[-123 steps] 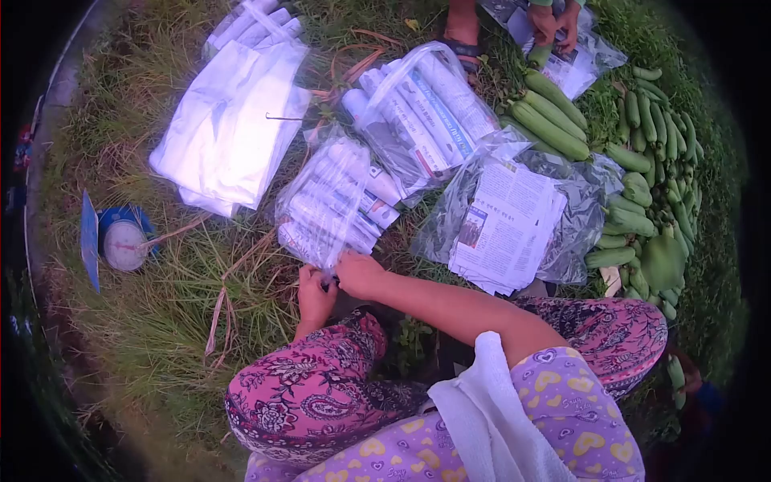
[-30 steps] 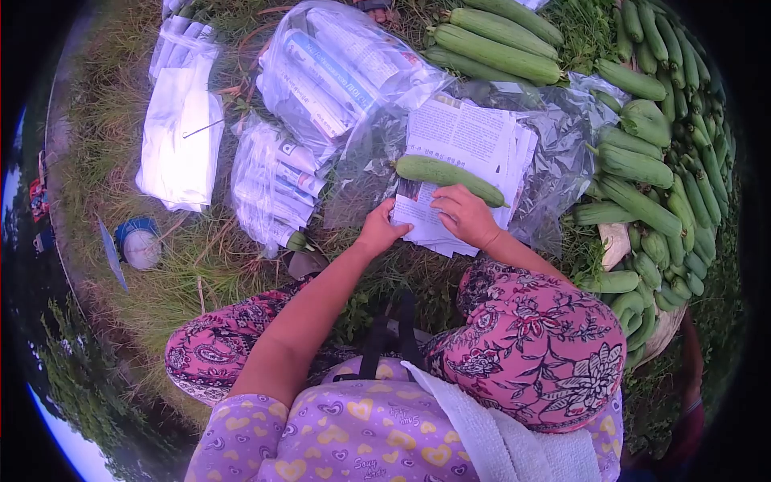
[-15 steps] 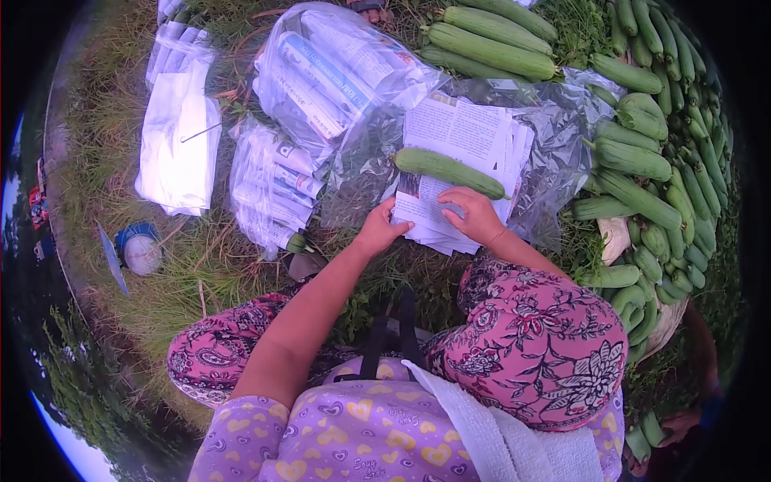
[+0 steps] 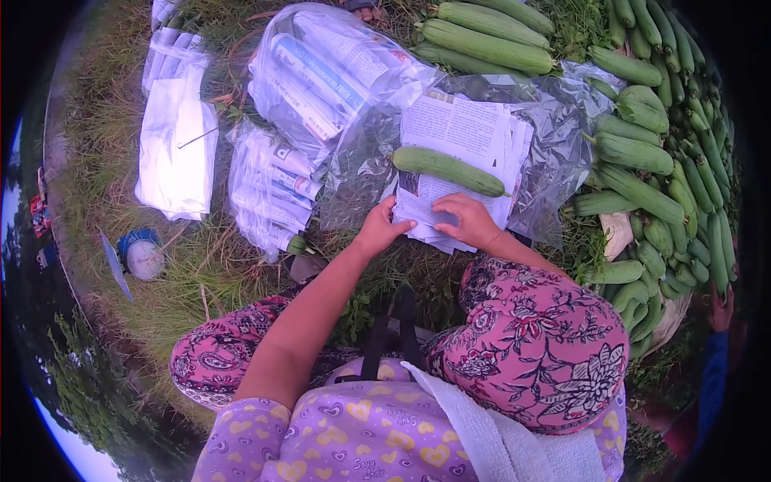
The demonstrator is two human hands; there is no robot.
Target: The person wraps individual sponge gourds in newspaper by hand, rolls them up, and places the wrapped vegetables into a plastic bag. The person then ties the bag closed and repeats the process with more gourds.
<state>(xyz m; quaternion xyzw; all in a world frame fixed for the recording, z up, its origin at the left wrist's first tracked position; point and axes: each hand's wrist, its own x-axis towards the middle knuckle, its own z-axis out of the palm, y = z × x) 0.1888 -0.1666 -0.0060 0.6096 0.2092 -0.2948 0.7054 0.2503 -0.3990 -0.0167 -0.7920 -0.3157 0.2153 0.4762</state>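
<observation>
A stack of printed newspaper sheets point(image 4: 454, 128) lies on clear plastic in front of me. Across the top sheet rests a long green sponge gourd point(image 4: 450, 171), slightly tilted down to the right. My left hand point(image 4: 382, 228) pinches the near left corner of the paper between thumb and fingers. My right hand point(image 4: 470, 221) is just below the gourd, its thumb and fingers curled at the near edge of the same sheet, which looks bent up between both hands. Neither hand touches the gourd.
Clear bags of paper-wrapped rolls point(image 4: 321, 76) point(image 4: 273, 189) lie to the left, with a white plastic bag point(image 4: 175, 153) beyond. Many gourds point(image 4: 634, 153) are piled at right, more point(image 4: 486, 40) at the top. Another person's hand point(image 4: 720, 312) touches the right pile.
My right hand has shifted slightly left and curled more at the paper's near edge. My left hand stays put. The other person's hand at right has moved up to the gourd pile.
</observation>
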